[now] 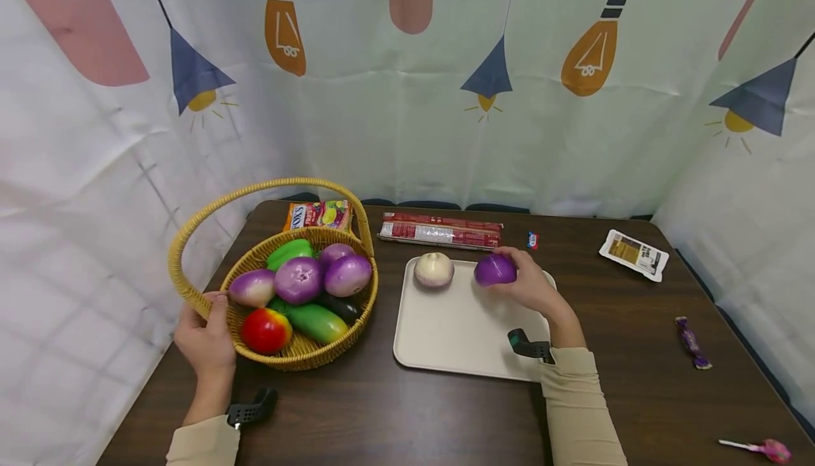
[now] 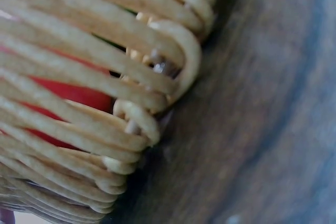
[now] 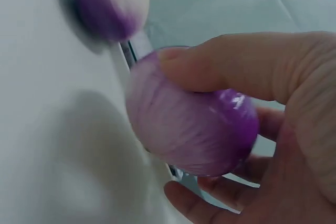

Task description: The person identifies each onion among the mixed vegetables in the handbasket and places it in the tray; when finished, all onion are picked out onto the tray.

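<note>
Over the far right corner of the cream plastic tray [image 1: 446, 339], the right hand [image 1: 531, 286] grasps a glossy purple onion [image 1: 494, 269].
A paler white-and-purple onion [image 1: 434, 269] lies on the tray just to its left; the left hand [image 1: 206, 339] grips the rim of the woven wicker basket [image 1: 191, 289] of toy vegetables on the dark brown bench [image 1: 414, 416].

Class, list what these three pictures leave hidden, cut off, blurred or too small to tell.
- Wrapper print: head view, the packet is too small to read.
- Basket: left wrist view shows only blurred weave, its contents mostly hidden.
- Purple onion: whether it touches the tray is hidden by the right hand.
- Lollipop: head view, small and near the edge.
</note>
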Demonstrator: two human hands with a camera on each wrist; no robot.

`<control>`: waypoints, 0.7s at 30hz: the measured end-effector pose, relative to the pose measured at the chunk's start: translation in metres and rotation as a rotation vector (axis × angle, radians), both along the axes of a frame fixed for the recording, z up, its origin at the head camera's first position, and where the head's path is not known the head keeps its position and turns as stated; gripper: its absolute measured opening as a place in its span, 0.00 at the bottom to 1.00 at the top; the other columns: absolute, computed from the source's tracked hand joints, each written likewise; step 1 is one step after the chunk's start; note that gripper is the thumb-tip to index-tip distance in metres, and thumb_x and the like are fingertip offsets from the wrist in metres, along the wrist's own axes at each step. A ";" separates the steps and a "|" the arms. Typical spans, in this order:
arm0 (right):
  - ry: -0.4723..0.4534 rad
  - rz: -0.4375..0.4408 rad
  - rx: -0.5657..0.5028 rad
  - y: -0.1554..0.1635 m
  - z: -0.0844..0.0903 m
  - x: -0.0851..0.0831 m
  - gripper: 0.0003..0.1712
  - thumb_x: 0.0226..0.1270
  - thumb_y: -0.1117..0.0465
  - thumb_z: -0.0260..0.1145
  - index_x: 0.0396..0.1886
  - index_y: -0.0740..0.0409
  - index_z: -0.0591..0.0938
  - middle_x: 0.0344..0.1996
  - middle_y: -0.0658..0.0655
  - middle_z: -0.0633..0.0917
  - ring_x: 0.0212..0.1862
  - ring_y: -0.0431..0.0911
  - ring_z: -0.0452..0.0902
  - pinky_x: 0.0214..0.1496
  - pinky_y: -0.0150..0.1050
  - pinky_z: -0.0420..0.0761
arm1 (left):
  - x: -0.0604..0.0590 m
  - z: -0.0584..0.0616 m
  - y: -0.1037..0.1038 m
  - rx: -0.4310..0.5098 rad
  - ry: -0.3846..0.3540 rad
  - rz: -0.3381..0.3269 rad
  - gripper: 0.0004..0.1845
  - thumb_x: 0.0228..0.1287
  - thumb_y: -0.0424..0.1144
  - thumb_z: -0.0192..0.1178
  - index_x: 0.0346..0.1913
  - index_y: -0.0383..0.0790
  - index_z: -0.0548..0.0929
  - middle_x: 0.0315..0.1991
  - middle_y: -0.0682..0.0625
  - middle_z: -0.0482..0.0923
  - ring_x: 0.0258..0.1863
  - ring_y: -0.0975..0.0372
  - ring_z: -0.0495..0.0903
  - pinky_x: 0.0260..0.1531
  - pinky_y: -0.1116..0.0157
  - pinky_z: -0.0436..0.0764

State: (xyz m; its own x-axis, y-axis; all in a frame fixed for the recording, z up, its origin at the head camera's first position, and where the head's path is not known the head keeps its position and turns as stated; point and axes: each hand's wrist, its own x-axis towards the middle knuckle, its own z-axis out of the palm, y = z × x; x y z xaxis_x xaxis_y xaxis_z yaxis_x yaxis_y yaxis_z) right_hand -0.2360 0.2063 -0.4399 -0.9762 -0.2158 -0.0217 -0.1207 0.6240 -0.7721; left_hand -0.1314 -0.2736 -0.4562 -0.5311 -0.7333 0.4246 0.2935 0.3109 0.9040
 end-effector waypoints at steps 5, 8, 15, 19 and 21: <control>-0.078 0.008 -0.032 0.007 -0.006 -0.001 0.46 0.50 0.61 0.78 0.68 0.56 0.66 0.63 0.67 0.71 0.62 0.64 0.68 0.60 0.61 0.71 | 0.005 0.010 0.007 -0.002 0.010 -0.002 0.12 0.64 0.32 0.59 0.37 0.21 0.80 0.29 0.59 0.82 0.30 0.72 0.76 0.35 0.74 0.73; -0.117 0.002 -0.043 0.005 -0.008 -0.002 0.47 0.50 0.61 0.78 0.69 0.55 0.65 0.63 0.69 0.71 0.63 0.66 0.67 0.60 0.63 0.70 | 0.005 0.012 0.009 -0.001 0.008 0.002 0.09 0.64 0.31 0.59 0.36 0.25 0.82 0.29 0.58 0.83 0.31 0.72 0.76 0.35 0.74 0.72; -0.121 0.015 -0.035 -0.002 -0.011 -0.003 0.49 0.50 0.63 0.78 0.71 0.55 0.62 0.67 0.69 0.66 0.66 0.67 0.63 0.62 0.65 0.67 | 0.004 0.011 0.008 -0.003 -0.005 0.006 0.07 0.64 0.31 0.59 0.35 0.28 0.82 0.29 0.57 0.82 0.31 0.71 0.76 0.35 0.73 0.72; 0.003 0.010 0.089 -0.014 0.002 0.002 0.49 0.54 0.58 0.75 0.73 0.59 0.61 0.68 0.69 0.64 0.67 0.66 0.63 0.63 0.64 0.67 | -0.002 -0.003 -0.002 0.002 -0.014 0.019 0.04 0.64 0.32 0.60 0.33 0.36 0.84 0.30 0.55 0.83 0.31 0.71 0.76 0.35 0.73 0.72; 0.087 -0.006 0.134 -0.027 0.014 0.007 0.47 0.56 0.56 0.73 0.72 0.60 0.62 0.68 0.68 0.64 0.66 0.65 0.64 0.63 0.62 0.67 | -0.005 -0.009 -0.007 0.006 -0.016 0.021 0.04 0.64 0.32 0.60 0.33 0.36 0.84 0.31 0.55 0.83 0.32 0.70 0.76 0.35 0.73 0.72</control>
State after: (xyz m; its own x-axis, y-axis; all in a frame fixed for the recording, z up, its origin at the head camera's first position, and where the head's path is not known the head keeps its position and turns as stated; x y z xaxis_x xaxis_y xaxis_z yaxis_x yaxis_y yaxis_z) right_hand -0.2286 0.1794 -0.4260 -0.9769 -0.2108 0.0349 -0.1795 0.7213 -0.6690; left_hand -0.1361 -0.2808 -0.4657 -0.5223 -0.7469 0.4115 0.2727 0.3109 0.9105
